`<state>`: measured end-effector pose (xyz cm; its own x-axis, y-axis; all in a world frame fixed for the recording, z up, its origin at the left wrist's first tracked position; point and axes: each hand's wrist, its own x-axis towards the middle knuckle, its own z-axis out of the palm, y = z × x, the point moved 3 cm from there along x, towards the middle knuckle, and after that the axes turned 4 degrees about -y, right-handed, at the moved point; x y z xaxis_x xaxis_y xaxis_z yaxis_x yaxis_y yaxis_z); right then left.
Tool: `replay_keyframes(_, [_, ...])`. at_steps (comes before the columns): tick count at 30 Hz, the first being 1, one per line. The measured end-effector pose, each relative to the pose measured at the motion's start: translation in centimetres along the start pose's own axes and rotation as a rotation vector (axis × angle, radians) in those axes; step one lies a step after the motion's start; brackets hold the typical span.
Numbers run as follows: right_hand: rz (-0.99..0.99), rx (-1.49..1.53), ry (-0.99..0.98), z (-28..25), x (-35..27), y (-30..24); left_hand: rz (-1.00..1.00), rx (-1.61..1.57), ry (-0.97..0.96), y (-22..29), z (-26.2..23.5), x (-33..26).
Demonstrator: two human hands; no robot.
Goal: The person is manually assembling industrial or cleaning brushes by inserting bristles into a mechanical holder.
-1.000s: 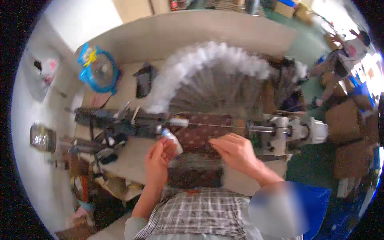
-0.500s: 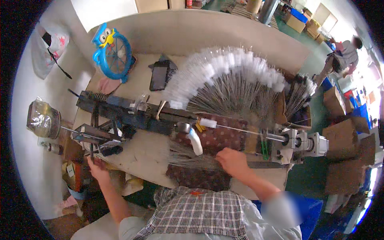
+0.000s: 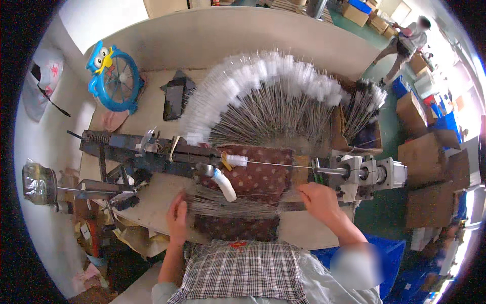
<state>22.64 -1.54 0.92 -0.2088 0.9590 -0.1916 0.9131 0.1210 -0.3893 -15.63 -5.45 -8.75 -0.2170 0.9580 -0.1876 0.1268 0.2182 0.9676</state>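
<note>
My right hand (image 3: 320,202) is closed on the right end of a thin metal wire, in front of the machine's spindle. Several more loose wires (image 3: 228,206) lie in a bundle on the dotted brown cloth (image 3: 238,228). Beside that bundle's left end is my left hand (image 3: 177,217), fingers loosely bent and apart, nothing visible in them. A small white-bristled brush (image 3: 237,160) sits in the machine, its wire stem running right to the metal spindle (image 3: 331,172). In front of it a lever with a white-wrapped handle (image 3: 224,185) points toward me.
A wide fan of white-tipped wire brushes (image 3: 273,96) covers the table's back, beside a cardboard box (image 3: 347,134) holding more. The long dark machine bar (image 3: 126,147) spans the left. A phone (image 3: 173,101) and a blue cartoon fan (image 3: 119,81) lie behind. A person walks at far right.
My left hand has left the lever bar at the left and come to the wires' left end. My right hand has shifted right, near the spindle. The view has turned slightly.
</note>
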Motion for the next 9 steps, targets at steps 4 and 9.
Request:
replay_keyframes(4, [0.013,-0.042,-0.057,0.1,-1.5,1.4,0.222,0.152,-0.062,3.9,2.2,-0.7])
replay_keyframes(9, [-0.064,-0.142,-0.264,2.5,-0.2,1.9,0.118,-1.007,-0.058,-19.5,-3.5,5.3])
